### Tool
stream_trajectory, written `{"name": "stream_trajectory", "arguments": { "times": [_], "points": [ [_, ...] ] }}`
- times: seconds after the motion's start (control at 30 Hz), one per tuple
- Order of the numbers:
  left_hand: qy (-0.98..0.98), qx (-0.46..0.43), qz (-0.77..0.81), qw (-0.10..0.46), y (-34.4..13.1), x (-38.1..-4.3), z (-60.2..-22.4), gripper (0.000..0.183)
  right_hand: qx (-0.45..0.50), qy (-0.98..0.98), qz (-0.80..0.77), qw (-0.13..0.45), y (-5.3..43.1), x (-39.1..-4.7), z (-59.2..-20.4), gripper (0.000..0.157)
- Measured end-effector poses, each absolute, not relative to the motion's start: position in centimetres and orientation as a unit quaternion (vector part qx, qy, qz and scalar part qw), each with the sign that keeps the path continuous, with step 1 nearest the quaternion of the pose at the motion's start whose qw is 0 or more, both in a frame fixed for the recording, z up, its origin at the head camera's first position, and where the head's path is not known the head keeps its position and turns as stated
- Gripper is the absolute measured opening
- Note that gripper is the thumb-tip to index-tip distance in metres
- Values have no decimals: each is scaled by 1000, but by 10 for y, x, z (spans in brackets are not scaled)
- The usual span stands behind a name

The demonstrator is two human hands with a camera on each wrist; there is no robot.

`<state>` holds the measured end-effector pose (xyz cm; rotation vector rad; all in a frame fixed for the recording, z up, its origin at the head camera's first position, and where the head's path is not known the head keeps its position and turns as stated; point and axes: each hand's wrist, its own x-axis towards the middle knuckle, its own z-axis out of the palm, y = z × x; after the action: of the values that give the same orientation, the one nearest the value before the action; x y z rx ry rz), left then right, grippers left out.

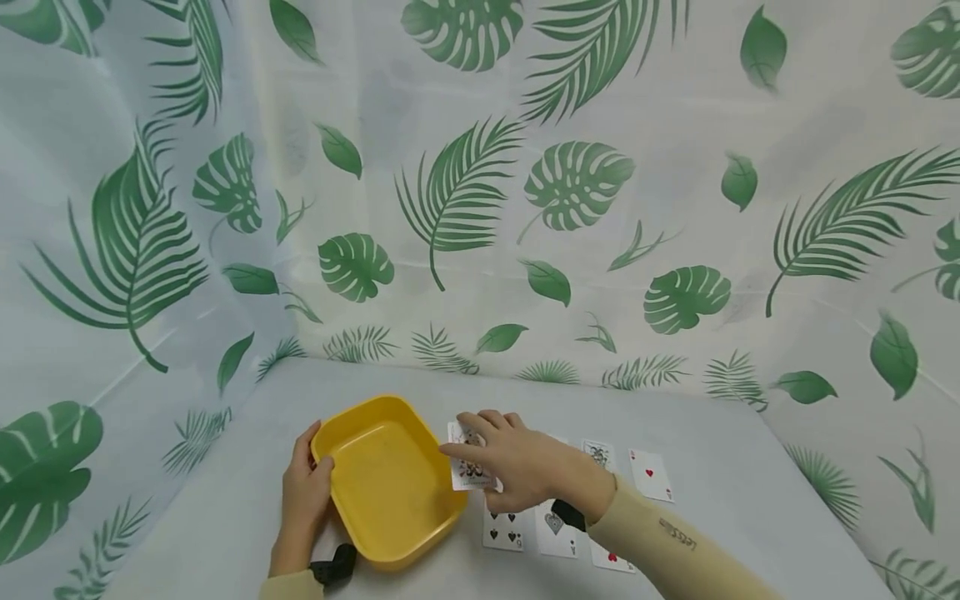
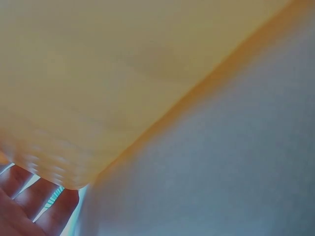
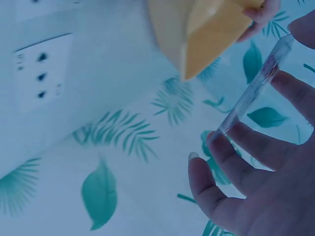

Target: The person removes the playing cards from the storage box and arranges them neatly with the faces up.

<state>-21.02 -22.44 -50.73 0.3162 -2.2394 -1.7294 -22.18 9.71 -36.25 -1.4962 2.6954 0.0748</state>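
Note:
My left hand [image 1: 303, 492] grips the left rim of a yellow plastic tub [image 1: 397, 492], thumb over the edge. Nothing shows inside the tub. In the left wrist view, its wall [image 2: 98, 73] fills the upper left, with fingers [image 2: 59, 211] at its lower corner. My right hand [image 1: 528, 462] holds a picture playing card [image 1: 467, 473] beside the tub's right rim. The right wrist view shows this card [image 3: 253, 86] nearly edge-on between thumb and fingertips. Below the right hand lie a six of spades [image 1: 502, 533] and an ace of spades [image 1: 555, 533], face up.
More cards lie face up to the right: a picture card [image 1: 598, 452], a heart card [image 1: 649, 475] and another red card [image 1: 611, 560] partly behind my forearm. The right wrist view has a spade card [image 3: 43, 73]. Leaf-patterned sheeting [image 1: 465, 317] rises behind the white table [image 1: 720, 533].

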Motion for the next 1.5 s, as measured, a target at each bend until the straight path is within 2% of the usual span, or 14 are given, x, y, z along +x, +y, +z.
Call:
{"name": "stream_trajectory", "arguments": {
  "times": [0.6,1.17,1.3,1.5],
  "points": [
    [-783,130,-594,133,-222,-208,-503,65,-464,885,-26,-14,184,-193,-388,70],
    [-782,132,-594,133,-223,-207,-500,66,-435,895,-33,-98,246,-172,-424,74],
    [-783,127,-593,140,-223,-208,-502,66,-427,900,-32,-86,258,-169,-432,74],
    [-780,126,-597,142,-222,-208,-504,66,-389,920,-34,-26,277,-163,-442,75]
  ]
}}
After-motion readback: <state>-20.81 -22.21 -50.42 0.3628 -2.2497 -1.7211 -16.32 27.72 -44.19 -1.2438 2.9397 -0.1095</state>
